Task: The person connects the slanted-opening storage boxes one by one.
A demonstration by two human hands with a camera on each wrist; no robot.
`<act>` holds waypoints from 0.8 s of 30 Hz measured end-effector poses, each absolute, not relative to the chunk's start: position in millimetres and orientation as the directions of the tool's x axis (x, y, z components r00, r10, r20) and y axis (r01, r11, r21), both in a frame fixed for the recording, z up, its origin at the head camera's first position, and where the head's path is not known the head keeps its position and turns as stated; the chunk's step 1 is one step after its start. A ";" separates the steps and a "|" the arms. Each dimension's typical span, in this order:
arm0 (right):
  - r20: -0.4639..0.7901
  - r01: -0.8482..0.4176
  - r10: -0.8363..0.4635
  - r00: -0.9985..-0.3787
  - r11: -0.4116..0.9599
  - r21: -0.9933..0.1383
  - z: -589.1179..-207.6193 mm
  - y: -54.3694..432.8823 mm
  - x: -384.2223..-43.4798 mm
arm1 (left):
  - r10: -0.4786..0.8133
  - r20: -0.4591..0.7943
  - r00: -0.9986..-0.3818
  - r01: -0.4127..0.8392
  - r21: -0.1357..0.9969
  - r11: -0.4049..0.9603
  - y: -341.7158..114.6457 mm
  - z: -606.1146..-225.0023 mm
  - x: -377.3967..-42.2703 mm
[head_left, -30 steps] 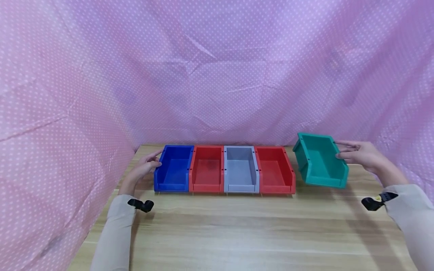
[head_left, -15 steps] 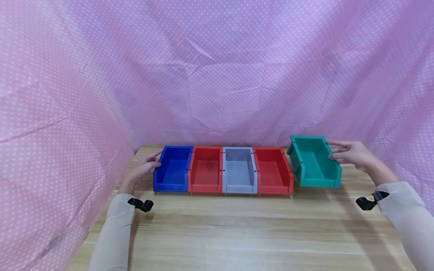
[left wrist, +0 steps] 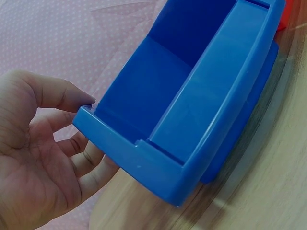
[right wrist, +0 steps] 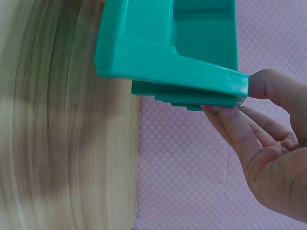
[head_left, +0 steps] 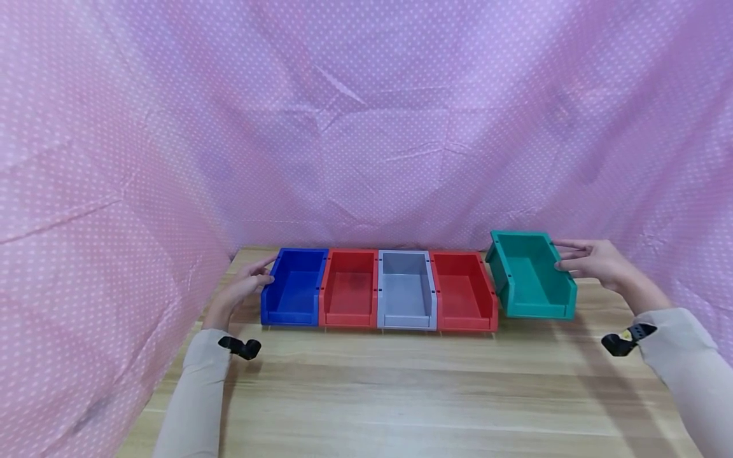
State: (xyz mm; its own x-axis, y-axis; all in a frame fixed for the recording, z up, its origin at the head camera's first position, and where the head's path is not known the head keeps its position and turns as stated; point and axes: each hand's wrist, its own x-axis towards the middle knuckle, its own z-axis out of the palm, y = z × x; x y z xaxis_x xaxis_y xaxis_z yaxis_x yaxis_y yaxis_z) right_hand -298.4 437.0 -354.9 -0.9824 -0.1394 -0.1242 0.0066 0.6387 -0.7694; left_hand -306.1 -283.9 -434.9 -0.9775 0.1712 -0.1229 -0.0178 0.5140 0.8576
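My right hand holds a green storage bin by its right wall. In the right wrist view the thumb is at the top edge and the fingers reach under the side. The bin is tilted and raised off the table, close beside the right-hand red bin. At the row's other end, my left hand pinches the left wall of a blue bin, thumb on the rim and fingers along the outside. Between the blue and right-hand red bins stand another red bin and a grey bin, side by side.
The row stands near the back of a wood-grain table. A pink dotted cloth hangs behind it and down both sides. Each sleeve cuff carries a small black camera.
The green bin in my right hand has moved left toward the red bin, mostly in the first half second. My left hand keeps its place on the blue bin.
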 end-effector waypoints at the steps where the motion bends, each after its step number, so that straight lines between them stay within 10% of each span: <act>1: -0.126 0.009 -0.138 -0.982 0.638 -0.770 -355.2 436.9 -298.6 | 0.171 -0.126 -0.977 -0.020 0.857 0.515 -284.3 -435.3 -306.4; 24: -0.144 0.014 -0.147 -0.979 0.649 -0.760 -356.3 436.1 -301.0 | 0.184 -0.131 -0.974 -0.029 0.880 0.475 -285.3 -433.9 -310.5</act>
